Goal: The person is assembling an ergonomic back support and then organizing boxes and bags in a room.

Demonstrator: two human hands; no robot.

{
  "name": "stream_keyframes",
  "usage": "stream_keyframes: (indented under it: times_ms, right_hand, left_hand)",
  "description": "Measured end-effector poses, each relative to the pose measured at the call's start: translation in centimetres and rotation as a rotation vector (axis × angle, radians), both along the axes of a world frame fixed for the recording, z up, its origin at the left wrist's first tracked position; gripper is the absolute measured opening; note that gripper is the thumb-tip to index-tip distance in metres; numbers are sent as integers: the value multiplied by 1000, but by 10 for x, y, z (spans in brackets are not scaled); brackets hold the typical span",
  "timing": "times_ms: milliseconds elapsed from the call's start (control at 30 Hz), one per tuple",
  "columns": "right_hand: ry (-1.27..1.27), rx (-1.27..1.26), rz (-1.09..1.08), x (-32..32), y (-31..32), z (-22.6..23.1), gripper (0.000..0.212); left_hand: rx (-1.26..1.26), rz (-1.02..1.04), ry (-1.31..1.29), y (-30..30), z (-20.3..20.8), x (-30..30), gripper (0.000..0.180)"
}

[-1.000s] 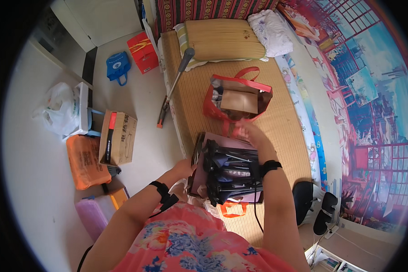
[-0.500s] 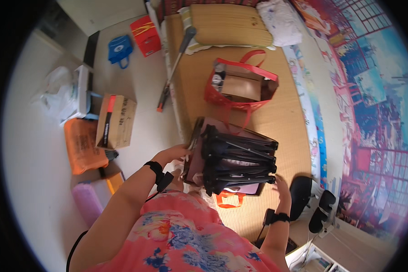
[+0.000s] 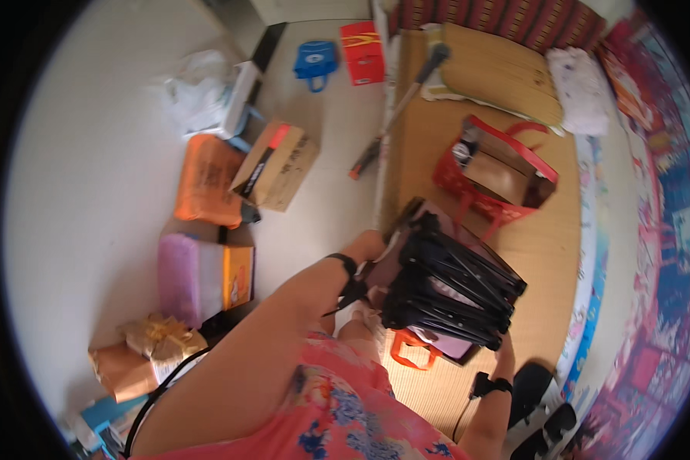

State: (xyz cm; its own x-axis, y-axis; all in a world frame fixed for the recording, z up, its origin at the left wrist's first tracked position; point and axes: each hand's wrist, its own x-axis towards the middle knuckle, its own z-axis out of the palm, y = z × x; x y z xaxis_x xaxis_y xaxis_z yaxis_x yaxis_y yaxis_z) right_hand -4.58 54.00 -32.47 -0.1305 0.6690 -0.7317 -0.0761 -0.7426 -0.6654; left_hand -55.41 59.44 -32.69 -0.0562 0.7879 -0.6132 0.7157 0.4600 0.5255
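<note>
A bundle of folded black tubular frames (image 3: 456, 287) lies across a shallow open box (image 3: 382, 270) with a dull pinkish-purple inside. My left hand (image 3: 366, 247) is closed on the box's left edge, slightly blurred. At the opposite side, my right hand (image 3: 506, 354) presses against the box's near right corner, below the frame ends; its fingertips are partly hidden there. Orange handles (image 3: 412, 351) stick out from under the near side of the box. Just beyond it on the bed mat stands an open red bag (image 3: 479, 172) with cardboard inside.
The bed (image 3: 414, 146) bears a mat-covered pillow (image 3: 502, 75) and a long-handled grey tool (image 3: 399, 107) along its left edge. Left on the floor are a cardboard box (image 3: 284, 172), an orange package (image 3: 207, 180), a purple container (image 3: 180, 276), and a blue bag (image 3: 314, 61). A black chair (image 3: 533, 387) stands near right.
The view has swung left, so the room appears shifted right and tilted. My right hand has come in from beside the box to its corner; my left keeps to its edge.
</note>
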Motion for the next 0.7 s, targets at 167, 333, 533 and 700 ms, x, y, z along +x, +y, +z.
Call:
stream_keyframes:
  times_ms: [167,333,533,700]
  right_hand:
    - [-40,58,126,-4,8,12,49]
    - [-132,114,260,-14,7,33,51]
    - [-228,241,478,-73,30,75,53]
    - [-206,405,729,-188,73,92,55]
  left_hand:
    - [182,101,-163,-10,3,11,41]
    - [30,42,96,-20,31,10,26]
    - [50,232,22,-113,57,-47,25]
    - [68,535,18,-215,71,-129,27]
